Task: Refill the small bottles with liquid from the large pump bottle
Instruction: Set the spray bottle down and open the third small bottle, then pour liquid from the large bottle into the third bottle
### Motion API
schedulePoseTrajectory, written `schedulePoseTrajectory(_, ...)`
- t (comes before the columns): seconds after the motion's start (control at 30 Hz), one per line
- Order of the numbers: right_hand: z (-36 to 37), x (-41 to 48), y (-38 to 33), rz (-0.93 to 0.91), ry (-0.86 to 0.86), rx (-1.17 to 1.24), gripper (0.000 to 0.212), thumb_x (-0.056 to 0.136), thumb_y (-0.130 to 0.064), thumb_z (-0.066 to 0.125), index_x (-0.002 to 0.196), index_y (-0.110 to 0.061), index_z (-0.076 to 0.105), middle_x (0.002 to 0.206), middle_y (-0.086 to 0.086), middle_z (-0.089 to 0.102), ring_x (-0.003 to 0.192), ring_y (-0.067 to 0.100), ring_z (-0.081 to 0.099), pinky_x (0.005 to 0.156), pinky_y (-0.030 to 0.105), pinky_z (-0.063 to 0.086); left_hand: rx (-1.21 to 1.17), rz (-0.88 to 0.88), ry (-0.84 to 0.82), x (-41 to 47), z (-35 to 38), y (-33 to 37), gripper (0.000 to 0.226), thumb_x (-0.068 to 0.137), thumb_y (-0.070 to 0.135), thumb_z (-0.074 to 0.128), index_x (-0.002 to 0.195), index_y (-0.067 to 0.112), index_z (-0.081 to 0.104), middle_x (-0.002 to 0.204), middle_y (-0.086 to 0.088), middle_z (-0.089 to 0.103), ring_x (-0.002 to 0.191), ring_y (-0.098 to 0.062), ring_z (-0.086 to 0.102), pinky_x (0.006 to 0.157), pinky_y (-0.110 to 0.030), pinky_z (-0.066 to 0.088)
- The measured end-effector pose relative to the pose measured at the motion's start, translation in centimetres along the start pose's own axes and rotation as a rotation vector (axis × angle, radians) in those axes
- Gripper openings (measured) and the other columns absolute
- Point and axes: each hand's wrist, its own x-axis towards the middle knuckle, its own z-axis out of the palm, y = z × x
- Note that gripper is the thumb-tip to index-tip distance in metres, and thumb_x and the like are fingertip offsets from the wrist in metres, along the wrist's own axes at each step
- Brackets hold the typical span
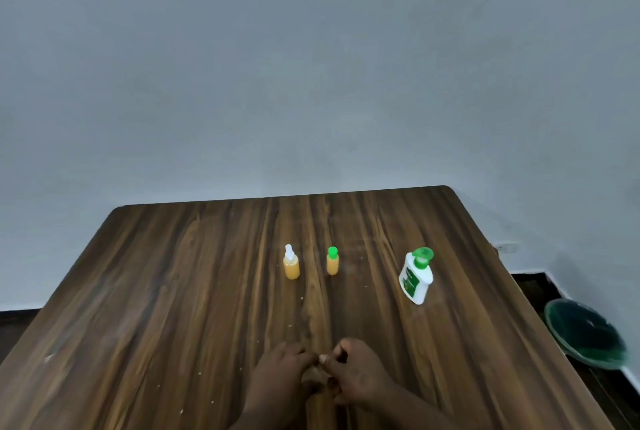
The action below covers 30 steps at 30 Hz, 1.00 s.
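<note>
Two small bottles of orange liquid stand upright mid-table: one with a white spray top (291, 263) on the left, one with a green cap (332, 261) just right of it. The large white pump bottle (416, 276) with a green pump head stands farther right, leaning slightly. My left hand (278, 374) and my right hand (358, 372) rest together on the table near its front edge, fingers curled and fingertips touching each other. Neither hand holds anything. Both hands are well short of the bottles.
The wooden table (173, 291) has small crumbs scattered on it. A grey wall rises right behind the table's far edge. A green bin (585, 334) sits on the floor at the right, below the table edge.
</note>
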Motion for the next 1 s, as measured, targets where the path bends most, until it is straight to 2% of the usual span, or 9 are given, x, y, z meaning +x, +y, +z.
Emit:
schedulePoseTrajectory(0.07, -1.4, -0.4, 0.4, -0.092, 0.029, -0.070, 0.027, 0.072, -0.046, 0.070, 0.075, -0.025, 0.054, 0.078, -0.006, 0.066, 0.076, 0.011, 0.065, 0.068, 0.030, 0.055, 0.030, -0.001, 0.077, 0.4, -0.2, 0.7, 0.060, 0.069, 0.071, 0.072, 0.122, 0.045, 0.068, 0.121, 0.019, 0.064, 0.116, -0.003, 0.060, 0.093, -0.019, 0.044)
schedulePoseTrajectory(0.13, -3.4, -0.7, 0.8, -0.181, 0.083, -0.105, 0.015, 0.075, -0.031, 0.072, 0.079, -0.027, 0.058, 0.084, -0.011, 0.065, 0.081, 0.004, 0.061, 0.066, 0.015, 0.045, -0.108, -0.061, -0.002, 0.5, 0.2, 1.2, 0.046, 0.082, 0.056, 0.075, 0.125, 0.040, 0.067, 0.128, 0.017, 0.062, 0.122, -0.006, 0.058, 0.095, -0.019, 0.041)
schedulePoseTrajectory(0.27, -6.3, 0.9, 4.7, -0.146, 0.195, -0.245, 0.016, 0.081, -0.029, 0.070, 0.084, -0.028, 0.055, 0.088, -0.012, 0.062, 0.080, 0.003, 0.058, 0.067, 0.017, 0.047, -0.384, -0.193, -0.022, 1.2, 0.8, 1.1, 0.022, 0.078, 0.053, 0.078, 0.095, 0.051, 0.064, 0.116, 0.019, 0.069, 0.114, -0.002, 0.065, 0.095, -0.019, 0.049)
schedulePoseTrajectory(0.37, -7.4, 3.0, 7.8, -0.033, 0.171, -0.418, 0.017, 0.091, -0.028, 0.061, 0.107, -0.025, 0.058, 0.112, -0.006, 0.063, 0.091, 0.005, 0.058, 0.084, 0.023, 0.052, -0.472, -0.217, 0.003, 2.9, 0.7, 2.3, 0.034, 0.075, 0.052, 0.082, 0.104, 0.044, 0.066, 0.099, 0.025, 0.069, 0.097, 0.008, 0.065, 0.083, -0.016, 0.050)
schedulePoseTrajectory(0.53, -7.4, 4.9, 11.2, 0.031, 0.074, -0.458, 0.050, 0.087, -0.033, 0.065, 0.133, -0.021, 0.051, 0.138, 0.004, 0.050, 0.118, 0.019, 0.057, 0.093, 0.029, 0.045, -0.588, -0.169, 0.023, 6.9, -0.9, 6.9, 0.009, 0.093, 0.042, 0.071, 0.101, 0.041, 0.067, 0.093, 0.016, 0.071, 0.087, 0.006, 0.065, 0.070, -0.012, 0.047)
schedulePoseTrajectory(0.7, -9.0, 4.3, 10.7, -0.007, 0.079, -0.366, 0.045, 0.077, -0.041, 0.072, 0.116, -0.028, 0.054, 0.111, -0.008, 0.055, 0.098, 0.014, 0.061, 0.077, 0.027, 0.046, -0.672, -0.106, 0.090, 11.6, -2.5, 10.2, 0.011, 0.091, 0.041, 0.074, 0.100, 0.040, 0.069, 0.089, 0.019, 0.070, 0.084, 0.010, 0.064, 0.071, -0.011, 0.045)
schedulePoseTrajectory(0.8, -13.1, 3.9, 8.3, 0.004, 0.405, -0.312, 0.015, 0.095, -0.039, 0.055, 0.101, -0.026, 0.060, 0.090, -0.012, 0.057, 0.087, 0.011, 0.063, 0.069, 0.025, 0.047, -0.664, -0.082, 0.143, 13.9, -3.3, 11.4, 0.015, 0.087, 0.041, 0.078, 0.100, 0.037, 0.070, 0.087, 0.019, 0.071, 0.082, 0.004, 0.065, 0.072, -0.018, 0.050)
schedulePoseTrajectory(0.9, -19.0, 4.9, 5.0, -0.063, 0.633, -0.080, 0.020, 0.094, -0.049, 0.055, 0.086, -0.030, 0.055, 0.079, -0.010, 0.059, 0.075, 0.009, 0.061, 0.060, 0.024, 0.044, -0.620, -0.063, 0.183, 16.0, -3.8, 12.5, 0.011, 0.088, 0.042, 0.078, 0.095, 0.038, 0.070, 0.078, 0.020, 0.067, 0.076, 0.007, 0.063, 0.066, -0.018, 0.048)
schedulePoseTrajectory(1.0, -22.9, 7.5, 1.6, -0.048, 0.623, -0.035, 0.032, 0.091, -0.058, 0.056, 0.090, -0.026, 0.055, 0.084, -0.008, 0.060, 0.078, 0.008, 0.058, 0.065, 0.027, 0.046, -0.560, -0.074, 0.203, 17.3, -4.3, 13.4, 0.021, 0.087, 0.047, 0.077, 0.103, 0.033, 0.075, 0.078, 0.020, 0.066, 0.074, 0.004, 0.062, 0.068, -0.023, 0.052)
